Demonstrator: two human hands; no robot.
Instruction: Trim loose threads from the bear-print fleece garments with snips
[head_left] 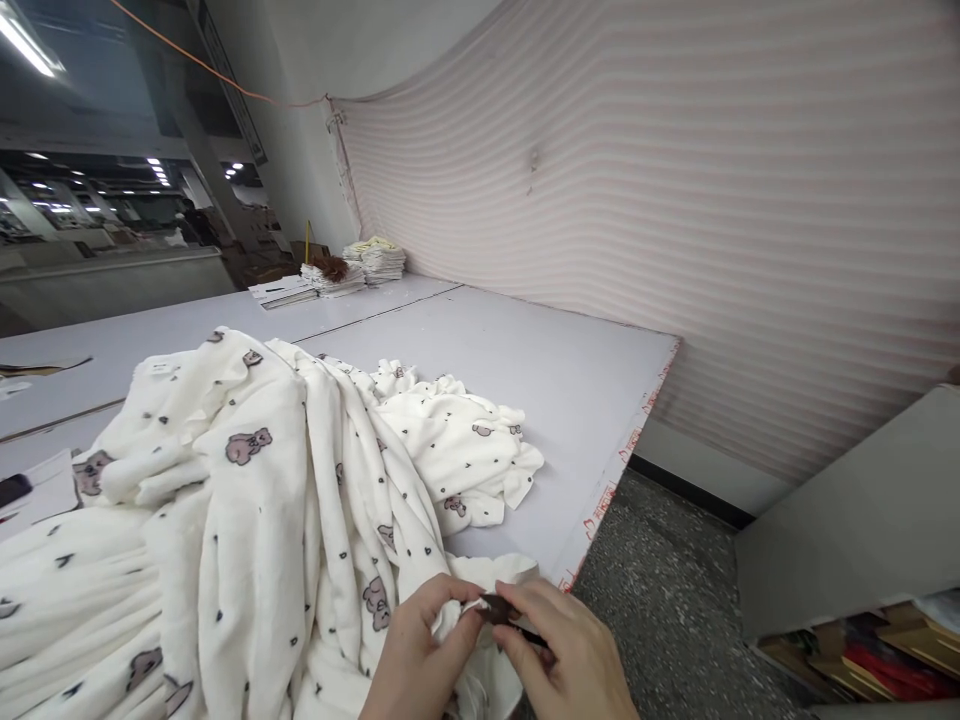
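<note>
A heap of white fleece fabric (247, 520) printed with brown bears and small hearts lies on the pale grey table (540, 370). At the bottom of the view my left hand (420, 650) pinches an edge of this fabric near the table's front corner. My right hand (562, 650) is closed on a small dark tool (504, 608), its tip touching the pinched cloth between my hands. What kind of tool it is I cannot make out.
Stacks of folded white cloth (375, 260) and flat sheets (285, 292) sit at the table's far end. A striped pink fabric (675, 180) hangs as a wall on the right. Grey speckled floor (667, 610) and a grey shelf unit (862, 520) lie to the right.
</note>
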